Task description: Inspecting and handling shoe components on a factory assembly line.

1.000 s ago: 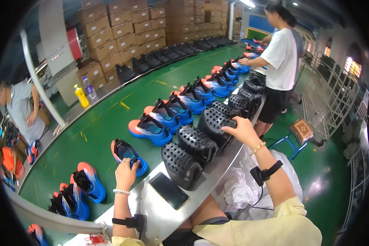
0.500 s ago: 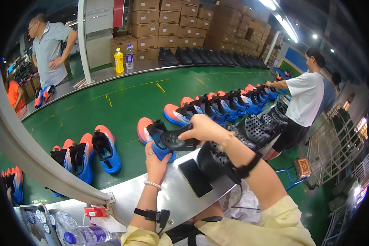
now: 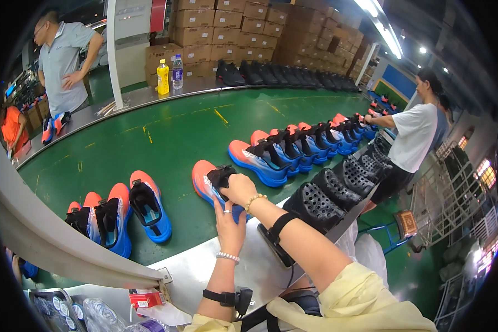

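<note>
A sneaker (image 3: 206, 172) with a coral toe and blue sole stands on the green belt in front of me. My left hand (image 3: 230, 226) wraps round its heel. At the shoe's black collar is my right hand (image 3: 241, 190), fingers bent down into the opening; whatever they grip is hidden. The black perforated plastic shoe form seen in that hand before does not show now. More such black perforated forms (image 3: 317, 200) stand in a row along the metal ledge, right of my right forearm. A dark phone (image 3: 275, 243) lies partly under that forearm.
Similar sneakers (image 3: 263, 160) line the belt to the right; several more (image 3: 144, 207) stand left. A white post (image 3: 66, 221) curves past my left side. A small red box (image 3: 146, 299) sits near a plastic bottle (image 3: 149, 325). Co-workers stand far left and right.
My right hand has moved from beside the sneaker, holding a black perforated form, down and left to its opening; the form is out of sight. My left hand has stayed at the heel.
</note>
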Demonstrator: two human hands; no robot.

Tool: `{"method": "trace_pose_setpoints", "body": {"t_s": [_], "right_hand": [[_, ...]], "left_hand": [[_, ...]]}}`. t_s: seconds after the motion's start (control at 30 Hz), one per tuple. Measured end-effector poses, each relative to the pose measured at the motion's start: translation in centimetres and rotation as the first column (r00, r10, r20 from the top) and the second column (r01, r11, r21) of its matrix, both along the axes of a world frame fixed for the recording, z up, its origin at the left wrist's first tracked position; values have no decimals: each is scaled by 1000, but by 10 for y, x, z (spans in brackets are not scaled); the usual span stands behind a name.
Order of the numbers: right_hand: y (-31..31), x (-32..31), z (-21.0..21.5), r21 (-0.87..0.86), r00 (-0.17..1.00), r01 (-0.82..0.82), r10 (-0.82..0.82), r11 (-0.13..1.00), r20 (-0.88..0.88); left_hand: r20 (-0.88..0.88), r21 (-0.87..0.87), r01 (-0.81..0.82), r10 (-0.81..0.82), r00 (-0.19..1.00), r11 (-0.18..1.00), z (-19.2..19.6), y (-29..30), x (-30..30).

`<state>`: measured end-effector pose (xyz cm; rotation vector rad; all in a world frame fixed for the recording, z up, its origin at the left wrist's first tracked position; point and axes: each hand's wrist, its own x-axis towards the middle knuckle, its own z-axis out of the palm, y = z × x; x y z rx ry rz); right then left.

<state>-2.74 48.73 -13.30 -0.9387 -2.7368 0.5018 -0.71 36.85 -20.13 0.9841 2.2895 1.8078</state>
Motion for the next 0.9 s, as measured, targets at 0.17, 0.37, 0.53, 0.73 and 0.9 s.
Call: {"method": "trace_pose_setpoints", "body": {"t_s": [0.17,0.37,0.53,0.73,0.9], "right_hand": [[-5,-13,-5,14,993,-50,49,999,111],[19,-39,-25,63,994,-108,107,992,29],[29,-23,1,-230,973,-203,222,952,62],[21,141,144,-329,779,-626,552,707,-295],[90,292,201,-202,870,-405,307,892,-387]], "left_hand": [[36,-32,-31,32,999,999,4,-6,-4],[95,40,-34,30,995,999,6,-2,-3],[70,125,111,-121,990,986,-20,0,-27],[269,174,366,-402,876,914,-18,-11,-74],[12,-197,85,-84,996,977,41,26,-92]]}}
